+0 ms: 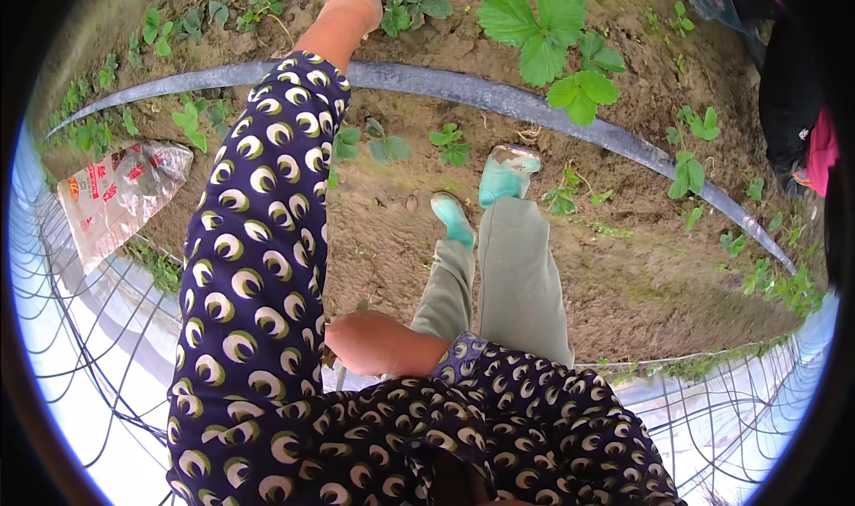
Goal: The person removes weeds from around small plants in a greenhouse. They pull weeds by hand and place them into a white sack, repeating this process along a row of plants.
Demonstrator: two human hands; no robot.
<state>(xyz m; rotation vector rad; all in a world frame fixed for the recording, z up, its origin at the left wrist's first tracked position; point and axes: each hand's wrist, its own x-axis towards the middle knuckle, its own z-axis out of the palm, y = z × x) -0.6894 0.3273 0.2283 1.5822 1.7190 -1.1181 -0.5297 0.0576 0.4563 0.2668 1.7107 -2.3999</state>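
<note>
My left hand (pixel 353 8) reaches to the far soil at the top of the view, at the edge of a young strawberry plant (pixel 401 11); its fingers are hidden by the back of the hand and the leaves. Bent across in front of my body, my right hand (pixel 367 343) has its fingers hidden behind the left sleeve (pixel 260 219). What either hand holds does not show. A grey drip hose (pixel 427 82) runs in a curve over the bed, passing beneath the left forearm. Strawberry plants with larger leaves (pixel 541 31) grow right of the left hand.
My teal shoes (pixel 504 178) stand on the soil beside small strawberry plants (pixel 451 145). A printed plastic bag (pixel 123 195) lies at left. Wire mesh (pixel 107 345) and plastic sheeting border the near side. Part of another person in dark and pink clothing (pixel 791 98) shows at far right.
</note>
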